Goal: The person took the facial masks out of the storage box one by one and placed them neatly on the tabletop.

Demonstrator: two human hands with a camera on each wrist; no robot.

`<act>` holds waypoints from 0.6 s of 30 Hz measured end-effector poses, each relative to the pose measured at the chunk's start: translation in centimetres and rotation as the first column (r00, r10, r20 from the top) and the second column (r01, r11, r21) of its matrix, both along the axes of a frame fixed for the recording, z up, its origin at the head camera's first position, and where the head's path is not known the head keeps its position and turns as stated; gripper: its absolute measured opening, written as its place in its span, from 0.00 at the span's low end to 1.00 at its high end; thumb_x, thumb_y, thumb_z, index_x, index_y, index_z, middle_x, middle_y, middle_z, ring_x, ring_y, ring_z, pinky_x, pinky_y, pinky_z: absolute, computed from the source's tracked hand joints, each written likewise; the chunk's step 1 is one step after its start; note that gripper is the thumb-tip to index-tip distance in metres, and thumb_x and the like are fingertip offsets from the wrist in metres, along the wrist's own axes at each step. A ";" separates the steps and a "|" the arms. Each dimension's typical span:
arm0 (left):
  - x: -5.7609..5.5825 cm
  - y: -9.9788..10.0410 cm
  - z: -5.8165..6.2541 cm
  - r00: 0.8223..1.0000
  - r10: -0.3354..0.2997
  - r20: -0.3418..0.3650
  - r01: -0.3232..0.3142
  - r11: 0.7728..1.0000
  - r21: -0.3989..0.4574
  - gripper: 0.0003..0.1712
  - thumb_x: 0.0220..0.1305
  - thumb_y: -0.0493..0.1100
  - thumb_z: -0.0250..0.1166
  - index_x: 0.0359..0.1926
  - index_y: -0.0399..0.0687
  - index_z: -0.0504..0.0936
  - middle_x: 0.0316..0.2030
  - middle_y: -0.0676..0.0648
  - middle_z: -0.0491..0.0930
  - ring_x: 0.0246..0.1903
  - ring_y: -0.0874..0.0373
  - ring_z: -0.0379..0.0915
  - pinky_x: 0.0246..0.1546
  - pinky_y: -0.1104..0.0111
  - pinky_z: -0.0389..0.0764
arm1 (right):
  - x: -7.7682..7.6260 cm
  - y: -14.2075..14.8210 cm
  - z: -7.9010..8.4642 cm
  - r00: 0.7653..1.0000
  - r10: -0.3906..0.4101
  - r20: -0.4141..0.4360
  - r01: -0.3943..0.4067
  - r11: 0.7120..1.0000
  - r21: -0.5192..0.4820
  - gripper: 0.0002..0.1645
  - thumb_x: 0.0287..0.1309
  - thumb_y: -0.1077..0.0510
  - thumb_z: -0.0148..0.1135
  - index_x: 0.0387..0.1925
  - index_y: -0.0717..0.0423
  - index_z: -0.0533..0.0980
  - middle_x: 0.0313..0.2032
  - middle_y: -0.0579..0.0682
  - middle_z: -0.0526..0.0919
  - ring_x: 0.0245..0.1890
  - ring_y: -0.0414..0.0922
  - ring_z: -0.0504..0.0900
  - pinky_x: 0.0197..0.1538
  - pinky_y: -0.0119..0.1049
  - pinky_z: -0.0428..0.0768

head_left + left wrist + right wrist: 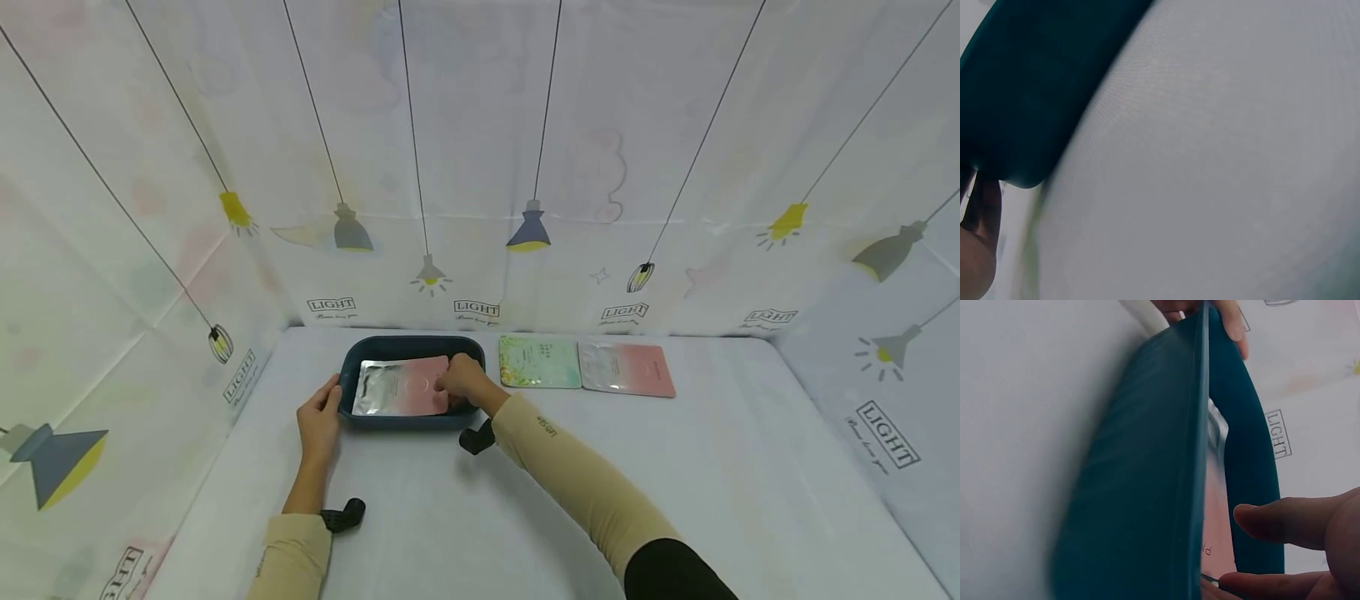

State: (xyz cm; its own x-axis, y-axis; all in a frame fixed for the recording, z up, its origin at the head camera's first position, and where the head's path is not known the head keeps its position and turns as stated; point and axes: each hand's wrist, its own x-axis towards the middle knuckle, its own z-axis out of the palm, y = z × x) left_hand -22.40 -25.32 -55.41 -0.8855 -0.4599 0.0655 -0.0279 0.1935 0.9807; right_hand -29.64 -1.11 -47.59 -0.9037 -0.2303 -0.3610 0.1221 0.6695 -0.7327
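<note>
A dark teal plastic basin (408,422) stands at the back of the table. Inside it lies a flat silver-and-pink foil sachet (401,387), which looks like a face mask packet. My left hand (318,425) grips the basin's left end; in the right wrist view its fingers (1232,325) lie at the rim. My right hand (468,382) reaches into the basin over the sachet's right end. In the right wrist view its thumb (1272,519) is extended and apart from the fingers below, whose tips are near the sachet's printed face and partly hidden by the basin wall.
Right of the basin lie a green sachet (540,362) and another silver-and-pink sachet (628,368), side by side. A white cloth covers the table (450,517). Behind it hangs a curtain (480,150) printed with lamps.
</note>
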 end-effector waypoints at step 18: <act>0.1 0.2 0.4 1.000 0.002 -0.013 -0.002 1.000 0.008 0.21 0.73 0.43 0.54 0.63 0.40 0.75 0.64 0.42 0.74 0.67 0.53 0.65 0.64 0.75 0.69 | 0.2 -0.6 -1.1 0.992 -0.122 -0.023 0.121 0.990 -0.072 0.03 0.53 0.66 0.64 0.29 0.65 0.81 0.21 0.52 0.80 0.20 0.45 0.81 0.25 0.34 0.80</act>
